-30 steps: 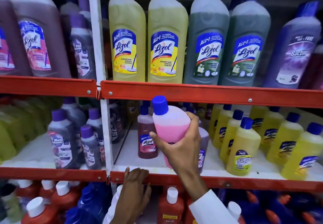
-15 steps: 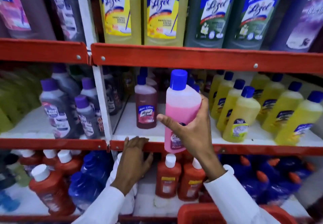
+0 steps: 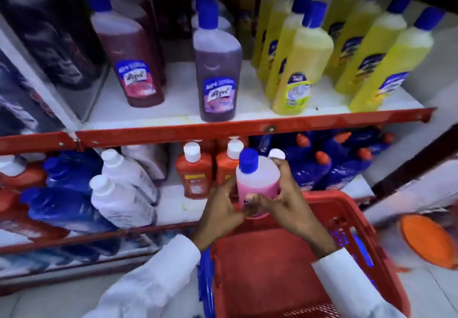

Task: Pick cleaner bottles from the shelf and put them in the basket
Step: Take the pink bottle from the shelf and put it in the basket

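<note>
A pink cleaner bottle [image 3: 257, 179] with a blue cap stands upright in both my hands, just above the far rim of the red plastic basket [image 3: 272, 263]. My right hand [image 3: 290, 198] wraps its right side and front. My left hand [image 3: 223, 206] grips its lower left side. The basket sits below and in front of me, and its inside looks bare red. On the shelf above stand a dark red bottle [image 3: 131, 62], a purple bottle [image 3: 216, 69] and several yellow bottles [image 3: 300, 69].
The red shelf edge [image 3: 223, 129] runs across the middle. Below it are orange bottles [image 3: 194, 171], white bottles [image 3: 124, 193] and dark blue bottles [image 3: 322, 166]. An orange object [image 3: 426, 241] lies on the floor at the right. A dark post [image 3: 411, 159] slants at right.
The view tipped down from the upper shelves. My right hand carried the pink bottle down off the shelf to the basket rim, and my left hand left the shelf edge and took hold of it.
</note>
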`<state>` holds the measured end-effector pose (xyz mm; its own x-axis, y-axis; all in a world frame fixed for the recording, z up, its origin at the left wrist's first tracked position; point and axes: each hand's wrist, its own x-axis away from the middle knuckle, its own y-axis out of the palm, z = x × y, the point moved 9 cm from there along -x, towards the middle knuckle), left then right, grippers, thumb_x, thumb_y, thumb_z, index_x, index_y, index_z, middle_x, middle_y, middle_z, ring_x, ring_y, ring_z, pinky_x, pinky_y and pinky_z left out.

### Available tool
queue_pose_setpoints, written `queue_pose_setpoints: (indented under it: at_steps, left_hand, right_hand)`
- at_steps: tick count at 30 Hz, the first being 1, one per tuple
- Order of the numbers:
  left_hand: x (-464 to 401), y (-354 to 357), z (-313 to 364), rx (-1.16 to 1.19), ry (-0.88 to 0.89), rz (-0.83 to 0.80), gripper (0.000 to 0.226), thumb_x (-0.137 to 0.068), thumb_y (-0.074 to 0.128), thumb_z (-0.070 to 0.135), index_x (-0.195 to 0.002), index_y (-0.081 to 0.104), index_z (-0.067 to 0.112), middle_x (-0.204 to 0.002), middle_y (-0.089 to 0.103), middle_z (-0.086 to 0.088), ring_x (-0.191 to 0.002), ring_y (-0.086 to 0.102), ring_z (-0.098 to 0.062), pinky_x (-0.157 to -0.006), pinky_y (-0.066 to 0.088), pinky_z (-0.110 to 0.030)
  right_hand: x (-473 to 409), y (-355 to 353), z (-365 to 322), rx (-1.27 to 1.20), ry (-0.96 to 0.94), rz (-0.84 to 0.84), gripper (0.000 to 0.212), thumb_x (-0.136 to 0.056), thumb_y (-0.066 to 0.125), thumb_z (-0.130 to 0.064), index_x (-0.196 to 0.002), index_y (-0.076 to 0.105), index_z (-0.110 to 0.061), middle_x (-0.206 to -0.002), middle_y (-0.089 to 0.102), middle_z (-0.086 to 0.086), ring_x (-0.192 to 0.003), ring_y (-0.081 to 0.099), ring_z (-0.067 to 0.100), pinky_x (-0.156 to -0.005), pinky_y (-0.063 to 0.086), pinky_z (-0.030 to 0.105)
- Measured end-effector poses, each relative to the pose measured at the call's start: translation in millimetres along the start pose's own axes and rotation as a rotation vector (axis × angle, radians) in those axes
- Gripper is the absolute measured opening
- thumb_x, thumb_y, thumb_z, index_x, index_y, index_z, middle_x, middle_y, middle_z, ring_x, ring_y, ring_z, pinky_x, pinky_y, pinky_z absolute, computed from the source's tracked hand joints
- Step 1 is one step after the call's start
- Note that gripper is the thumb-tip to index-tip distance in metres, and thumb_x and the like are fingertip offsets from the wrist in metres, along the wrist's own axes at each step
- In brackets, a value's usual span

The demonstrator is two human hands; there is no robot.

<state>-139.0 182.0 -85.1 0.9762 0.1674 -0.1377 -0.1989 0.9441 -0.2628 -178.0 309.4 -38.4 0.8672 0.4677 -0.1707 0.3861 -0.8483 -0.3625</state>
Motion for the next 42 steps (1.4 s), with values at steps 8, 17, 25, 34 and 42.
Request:
queue_pose_setpoints:
  at_steps: [8,17,25,34,42]
  left_hand:
    - [14,76,-121,-0.210,-0.313,-0.045,0.062,-0.056,0.086,0.006,-0.114,0.068,0.014,-0.113,0.074,-0.007,-0.104,0.068,-0.017,-0.090,0.055,-0.034]
    - [36,106,-204,-0.335,-0.600,0.034,0.040,-0.053,0.086,0.002,-0.090,0.077,0.015,-0.093,0.079,-0.009,-0.092,0.069,-0.015,-0.081,0.054,-0.028]
    - [39,103,-201,-0.393,-0.728,-0.048,0.037,-0.066,0.074,-0.008,-0.100,0.073,0.007,-0.104,0.075,-0.017,-0.099,0.068,-0.025,-0.082,0.052,-0.035]
    - [20,50,-91,-0.686,-0.577,-0.216,0.020,-0.088,0.057,0.007,-0.107,0.060,0.010,-0.124,0.061,-0.023,-0.115,0.057,-0.035,-0.091,0.046,-0.030]
    - [-24,-71,106,-0.890,0.160,0.259,0.021,-0.079,0.063,0.034,-0.100,0.061,0.031,-0.095,0.073,0.007,-0.090,0.066,-0.017,-0.074,0.057,-0.032]
  right_hand:
    - [25,-1,139,0.223,0.224,-0.176,0.062,-0.060,0.092,-0.004,-0.117,0.068,-0.010,-0.113,0.074,0.003,-0.103,0.068,0.014,-0.094,0.054,0.033]
    - [16,35,191,0.222,0.362,-0.325,0.038,-0.097,0.042,0.018,-0.134,0.043,0.022,-0.138,0.044,0.046,-0.051,0.057,-0.023,-0.051,0.038,-0.005]
    - [38,37,234,0.310,0.461,-0.386,0.040,-0.065,0.082,0.001,-0.104,0.072,-0.001,-0.104,0.078,0.015,-0.099,0.074,0.028,-0.084,0.052,0.024]
    - [7,5,147,0.467,0.270,-0.301,0.031,-0.066,0.078,-0.008,-0.095,0.077,-0.021,-0.096,0.080,-0.003,-0.090,0.073,0.013,-0.087,0.056,0.028]
    - [-65,-23,-51,0.164,-0.097,0.105,0.017,-0.077,0.078,-0.013,-0.082,0.072,-0.029,-0.076,0.075,-0.023,-0.051,0.065,0.001,-0.054,0.047,0.007]
